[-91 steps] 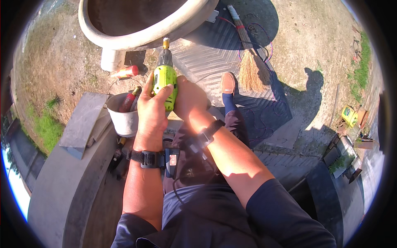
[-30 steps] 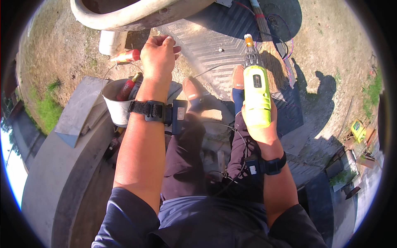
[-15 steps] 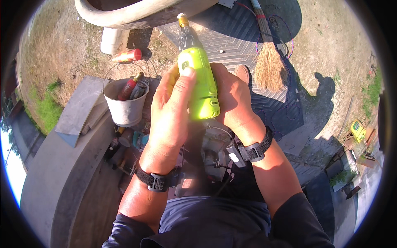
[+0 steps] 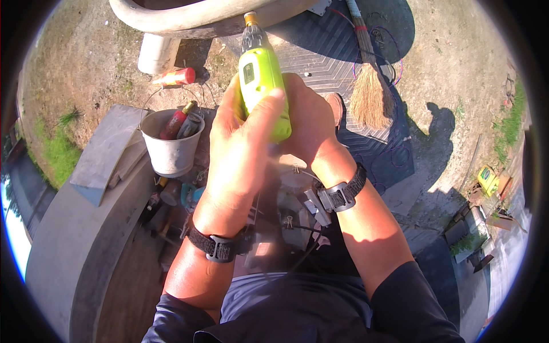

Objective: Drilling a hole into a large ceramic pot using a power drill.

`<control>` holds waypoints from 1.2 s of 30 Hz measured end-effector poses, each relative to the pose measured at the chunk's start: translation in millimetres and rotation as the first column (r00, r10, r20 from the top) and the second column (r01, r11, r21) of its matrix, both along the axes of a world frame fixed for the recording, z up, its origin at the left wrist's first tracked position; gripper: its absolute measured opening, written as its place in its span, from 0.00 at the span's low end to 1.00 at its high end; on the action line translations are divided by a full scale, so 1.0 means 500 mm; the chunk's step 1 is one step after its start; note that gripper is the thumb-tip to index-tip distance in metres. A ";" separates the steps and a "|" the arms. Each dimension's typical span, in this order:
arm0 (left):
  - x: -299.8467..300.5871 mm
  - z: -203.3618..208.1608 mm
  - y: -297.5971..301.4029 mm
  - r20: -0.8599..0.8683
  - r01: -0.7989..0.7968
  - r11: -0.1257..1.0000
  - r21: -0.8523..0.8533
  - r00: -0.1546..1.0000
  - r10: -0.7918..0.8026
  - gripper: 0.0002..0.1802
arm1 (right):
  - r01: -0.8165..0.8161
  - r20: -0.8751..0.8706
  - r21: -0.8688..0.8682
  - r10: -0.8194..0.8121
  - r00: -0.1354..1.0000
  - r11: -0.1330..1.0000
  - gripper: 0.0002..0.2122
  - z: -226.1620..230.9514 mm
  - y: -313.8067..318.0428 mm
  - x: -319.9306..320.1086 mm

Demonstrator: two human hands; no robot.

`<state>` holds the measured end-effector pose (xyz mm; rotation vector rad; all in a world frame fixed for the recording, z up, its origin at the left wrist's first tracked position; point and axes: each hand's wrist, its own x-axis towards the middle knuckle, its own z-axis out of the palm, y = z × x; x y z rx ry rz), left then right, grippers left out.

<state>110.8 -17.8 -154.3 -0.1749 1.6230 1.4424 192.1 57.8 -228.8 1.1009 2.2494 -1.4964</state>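
Both of my hands hold a lime-green rotary tool with a black nose and a brass-coloured tip. My left hand wraps its left side, thumb lying across the rear of the body. From the other side my right hand closes on it, its fingers mostly hidden. The tool points away from me, its tip overlapping the lower edge of a large pale piece with a thick rounded rim. Whether the tip touches that piece I cannot tell.
Left of my hands stands a white bucket holding a red-handled tool. Beyond it lies a red-orange object near a pale leg. A straw broom lies on the dark ribbed mat at the right. Boards rest on a curved ledge.
Both hands have pushed the rotary tool slightly forward and left, and its tip is now over the pale rim. My left thumb has shifted off the switch toward the tool's rear.
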 end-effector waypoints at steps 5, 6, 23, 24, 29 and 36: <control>-0.022 -0.012 -0.002 0.009 0.030 0.999 0.020 0.999 -0.031 0.29 | 0.016 0.016 -0.022 -0.015 1.000 1.000 0.34 -0.011 -0.002 -0.013; -0.025 -0.011 -0.001 0.001 0.024 1.000 0.011 1.000 -0.024 0.29 | 0.029 0.030 -0.031 -0.028 0.999 0.999 0.34 -0.012 -0.005 -0.019; -0.044 -0.016 0.009 -0.126 0.033 0.996 -0.086 0.991 -0.044 0.31 | 0.103 -0.065 0.072 -0.098 0.993 0.992 0.18 -0.032 -0.048 -0.044; -0.044 -0.017 0.009 -0.137 0.047 0.994 -0.104 0.989 -0.061 0.31 | 0.107 -0.067 0.071 -0.102 0.993 0.992 0.19 -0.032 -0.049 -0.045; -0.039 -0.020 0.011 -0.141 0.023 0.996 -0.087 0.989 -0.035 0.31 | 0.102 -0.063 0.079 -0.097 0.993 0.992 0.19 -0.028 -0.046 -0.042; -0.039 -0.017 0.014 -0.177 -0.008 0.994 -0.113 0.984 -0.012 0.33 | 0.099 -0.052 0.066 -0.096 0.994 0.993 0.19 -0.021 -0.042 -0.047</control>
